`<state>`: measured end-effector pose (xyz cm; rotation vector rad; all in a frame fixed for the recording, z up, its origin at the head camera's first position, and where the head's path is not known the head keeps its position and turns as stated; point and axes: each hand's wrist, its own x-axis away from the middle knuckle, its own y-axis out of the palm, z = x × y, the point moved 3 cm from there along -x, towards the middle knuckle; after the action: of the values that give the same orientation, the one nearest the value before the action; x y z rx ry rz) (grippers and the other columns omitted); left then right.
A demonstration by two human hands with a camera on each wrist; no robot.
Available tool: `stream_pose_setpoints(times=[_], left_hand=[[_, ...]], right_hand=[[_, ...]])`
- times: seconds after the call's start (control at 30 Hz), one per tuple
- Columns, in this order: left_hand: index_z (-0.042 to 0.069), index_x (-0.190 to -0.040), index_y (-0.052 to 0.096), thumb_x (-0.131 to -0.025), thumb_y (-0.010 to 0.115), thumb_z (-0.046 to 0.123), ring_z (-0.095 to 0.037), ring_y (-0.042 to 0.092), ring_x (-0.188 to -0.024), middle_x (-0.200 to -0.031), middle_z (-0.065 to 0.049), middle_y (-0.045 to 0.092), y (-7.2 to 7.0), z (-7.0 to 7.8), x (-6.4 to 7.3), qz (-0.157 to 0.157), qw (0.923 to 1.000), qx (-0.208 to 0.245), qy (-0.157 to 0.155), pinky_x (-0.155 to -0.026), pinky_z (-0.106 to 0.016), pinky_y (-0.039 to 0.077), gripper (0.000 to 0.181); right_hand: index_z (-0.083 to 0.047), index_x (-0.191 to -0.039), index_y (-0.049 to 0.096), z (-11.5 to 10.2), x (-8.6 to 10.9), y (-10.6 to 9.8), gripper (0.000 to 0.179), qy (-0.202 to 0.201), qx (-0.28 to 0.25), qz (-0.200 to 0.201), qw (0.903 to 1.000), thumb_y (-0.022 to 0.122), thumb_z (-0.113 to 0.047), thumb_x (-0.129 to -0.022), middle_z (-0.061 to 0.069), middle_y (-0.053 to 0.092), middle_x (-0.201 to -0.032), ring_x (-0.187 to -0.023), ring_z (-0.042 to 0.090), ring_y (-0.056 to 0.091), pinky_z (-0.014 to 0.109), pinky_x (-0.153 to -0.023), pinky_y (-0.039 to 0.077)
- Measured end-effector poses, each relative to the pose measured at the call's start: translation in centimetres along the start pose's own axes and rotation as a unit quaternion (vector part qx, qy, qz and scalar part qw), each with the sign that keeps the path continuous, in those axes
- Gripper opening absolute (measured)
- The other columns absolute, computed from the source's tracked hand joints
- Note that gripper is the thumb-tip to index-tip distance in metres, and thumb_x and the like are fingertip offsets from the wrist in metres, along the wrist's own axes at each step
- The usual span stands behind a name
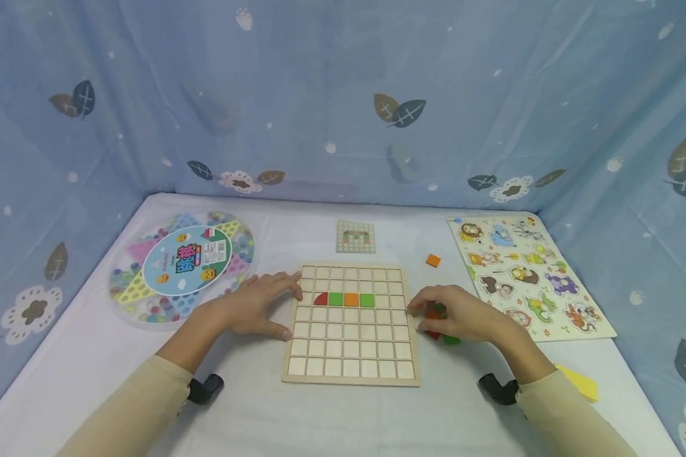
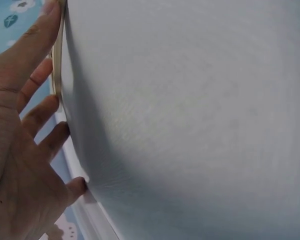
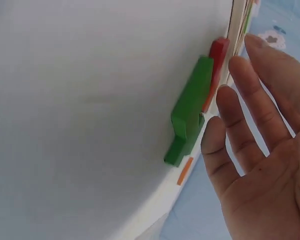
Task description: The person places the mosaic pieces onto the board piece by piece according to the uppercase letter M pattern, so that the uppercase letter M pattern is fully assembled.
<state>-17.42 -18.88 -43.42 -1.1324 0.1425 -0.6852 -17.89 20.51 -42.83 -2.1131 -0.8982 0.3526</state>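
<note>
A square wooden grid board (image 1: 351, 349) lies in the middle of the table. One of its upper rows holds a red quarter-round tile (image 1: 322, 299), a green tile, an orange tile (image 1: 351, 299) and another green tile (image 1: 367, 300), side by side. My left hand (image 1: 250, 308) rests at the board's left edge, thumb and fingers spread. By the right edge, my right hand (image 1: 460, 312) hovers with loosely bent fingers over a small pile of pieces, which it partly hides. In the right wrist view a green piece (image 3: 192, 95) and a red piece (image 3: 219, 55) lie near the fingertips, outside the hand.
Behind the board lies a small pattern card (image 1: 355, 247). A loose orange square (image 1: 432, 260) sits to the board's right. A round clear game box (image 1: 187, 260) stands at left, an animal puzzle board (image 1: 517, 254) at right. Something yellow (image 1: 580, 383) lies beside the right forearm.
</note>
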Motion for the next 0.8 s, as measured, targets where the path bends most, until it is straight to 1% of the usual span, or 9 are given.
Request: stream_pose_setpoints(times=[0.1, 0.23, 0.3, 0.43, 0.5, 0.7, 0.8], left_hand=[[0.035, -0.125, 0.053, -0.076, 0.084, 0.059, -0.039, 0.024, -0.155, -0.170, -0.003, 0.026, 0.0, 0.0, -0.2, -0.005, 1.0000, 0.002, -0.005, -0.119, -0.074, 0.015, 0.063], [0.035, -0.126, 0.053, -0.076, 0.085, 0.057, -0.038, 0.023, -0.155, -0.170, -0.002, 0.025, 0.0, 0.1, -0.3, -0.010, 0.9999, 0.006, -0.009, -0.120, -0.073, 0.014, 0.064], [0.035, -0.126, 0.053, -0.076, 0.084, 0.058, -0.039, 0.024, -0.155, -0.170, -0.003, 0.025, -0.1, 0.2, -0.2, -0.009, 0.9999, 0.004, -0.006, -0.119, -0.074, 0.014, 0.063], [0.035, -0.125, 0.053, -0.076, 0.084, 0.058, -0.039, 0.023, -0.155, -0.170, -0.003, 0.025, -0.5, 0.2, 0.0, -0.006, 0.9999, -0.002, -0.008, -0.118, -0.074, 0.015, 0.063], [0.034, -0.125, 0.054, -0.076, 0.084, 0.059, -0.039, 0.023, -0.155, -0.170, -0.003, 0.026, -0.6, 0.2, 0.0, -0.005, 1.0000, -0.001, -0.007, -0.118, -0.075, 0.015, 0.063], [0.034, -0.126, 0.053, -0.076, 0.083, 0.060, -0.039, 0.022, -0.156, -0.170, -0.003, 0.025, -0.3, 0.1, -0.2, -0.006, 1.0000, 0.004, -0.002, -0.119, -0.074, 0.015, 0.064], [0.034, -0.125, 0.054, -0.075, 0.085, 0.059, -0.039, 0.023, -0.155, -0.170, -0.003, 0.026, -0.2, 0.1, -0.2, -0.004, 1.0000, 0.004, -0.005, -0.119, -0.074, 0.016, 0.064]], right_hand=[[-0.018, -0.115, 0.071, 0.0, 0.3, -0.3, 0.029, 0.000, 0.010, -0.001, 1.0000, 0.082, -0.018, -0.089, -0.009, 0.072, -0.106, -0.089, 0.014, 0.062, 0.030, -0.077, 0.054], [-0.018, -0.116, 0.070, 0.1, 0.8, -0.5, 0.032, 0.012, -0.001, -0.018, 0.9998, 0.084, -0.018, -0.086, -0.008, 0.070, -0.102, -0.087, 0.018, 0.062, 0.030, -0.075, 0.054], [-0.018, -0.115, 0.071, 0.2, 1.0, -0.5, 0.033, 0.018, -0.011, -0.028, 0.9994, 0.084, -0.017, -0.086, -0.007, 0.069, -0.100, -0.085, 0.017, 0.062, 0.029, -0.074, 0.055], [-0.015, -0.115, 0.071, 0.1, 1.3, -0.5, 0.032, 0.003, -0.028, -0.040, 0.9988, 0.084, -0.015, -0.086, -0.005, 0.070, -0.097, -0.084, 0.012, 0.064, 0.030, -0.073, 0.057], [-0.015, -0.115, 0.071, 0.0, 1.4, -0.5, 0.032, 0.000, -0.028, -0.044, 0.9987, 0.084, -0.014, -0.085, -0.005, 0.070, -0.096, -0.084, 0.012, 0.064, 0.031, -0.073, 0.057], [-0.019, -0.110, 0.071, 0.0, 1.8, -0.7, 0.033, 0.027, -0.007, -0.061, 0.9978, 0.085, -0.010, -0.083, -0.008, 0.068, -0.093, -0.085, 0.013, 0.064, 0.029, -0.075, 0.056], [-0.019, -0.108, 0.071, 0.0, 1.9, -0.8, 0.032, 0.033, 0.001, -0.072, 0.9969, 0.085, -0.008, -0.082, -0.008, 0.068, -0.091, -0.084, 0.013, 0.063, 0.028, -0.075, 0.056]])
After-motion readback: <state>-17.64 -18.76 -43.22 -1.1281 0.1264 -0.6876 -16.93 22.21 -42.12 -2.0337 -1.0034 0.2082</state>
